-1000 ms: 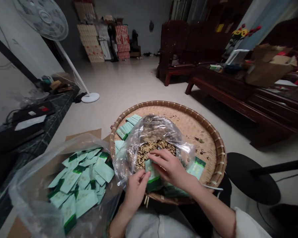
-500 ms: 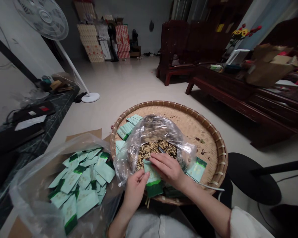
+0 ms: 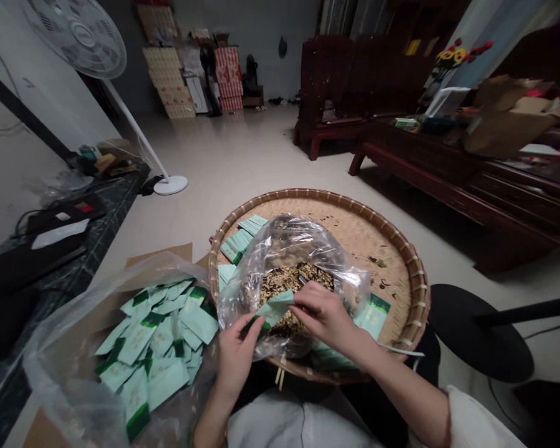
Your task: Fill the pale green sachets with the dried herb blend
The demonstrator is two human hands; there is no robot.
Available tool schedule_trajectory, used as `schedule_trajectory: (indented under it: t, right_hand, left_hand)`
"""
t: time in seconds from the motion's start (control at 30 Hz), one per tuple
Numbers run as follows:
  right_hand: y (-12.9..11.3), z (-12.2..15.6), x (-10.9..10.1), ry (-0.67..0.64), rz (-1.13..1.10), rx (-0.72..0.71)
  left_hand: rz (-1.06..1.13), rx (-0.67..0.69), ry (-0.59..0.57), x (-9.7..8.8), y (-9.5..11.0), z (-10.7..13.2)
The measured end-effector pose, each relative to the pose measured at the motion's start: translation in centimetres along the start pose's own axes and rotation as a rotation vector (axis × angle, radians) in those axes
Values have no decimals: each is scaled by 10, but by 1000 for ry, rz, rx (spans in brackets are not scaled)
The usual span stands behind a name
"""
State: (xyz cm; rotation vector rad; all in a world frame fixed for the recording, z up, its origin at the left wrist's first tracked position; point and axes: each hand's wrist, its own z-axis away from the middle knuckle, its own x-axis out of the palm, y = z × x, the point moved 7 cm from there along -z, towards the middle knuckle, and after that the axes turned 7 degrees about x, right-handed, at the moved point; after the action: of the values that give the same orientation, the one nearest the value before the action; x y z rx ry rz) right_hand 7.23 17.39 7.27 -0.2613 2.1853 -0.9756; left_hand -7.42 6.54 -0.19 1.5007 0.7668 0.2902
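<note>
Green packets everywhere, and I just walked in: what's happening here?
A person's left hand and right hand hold one green packet above a clear bag of dried leaves, which sits in a woven tray. Stacked packets lie in the tray; loose packets fill a plastic bag to the left.

the far half of the woven tray (image 3: pixel 401 249) lay bare but for a few crumbs, and its right side gave open room from the rim inward. the clear bag (image 3: pixel 308 246) of loose leaves stood at the tray's middle, and its crumpled walls blocked the way in from the left and far sides. a stack of sachets (image 3: pixel 238 239) filled the left edge, and loose sachets (image 3: pixel 373 311) lay at the near right edge. the left hand (image 3: pixel 236 351) and right hand (image 3: pixel 324 314), both pinching a green sachet (image 3: pixel 273 309), closed the near side of the bag's mouth. off the left edge a big plastic bag (image 3: pixel 74 373) crowded the tray. off the right edge a black stool (image 3: pixel 480 336) stood just beside the rim.
</note>
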Motion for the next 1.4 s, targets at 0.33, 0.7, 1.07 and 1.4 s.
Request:
schedule_trajectory:
  t: [0.33, 0.7, 1.07, 1.4]
  right_hand:
    - [23, 0, 20, -271, -280, 451]
    - [48, 4, 47, -440, -600, 656]
    - [27, 12, 50, -451, -383, 550]
    - [19, 7, 41, -442, -431, 517]
  left_hand:
    - [137, -114, -46, 1, -5, -5]
    - [-446, 512, 64, -8, 38, 0]
    - [-588, 697, -167, 26, 41, 10]
    - [-514, 654, -90, 22, 34, 8]
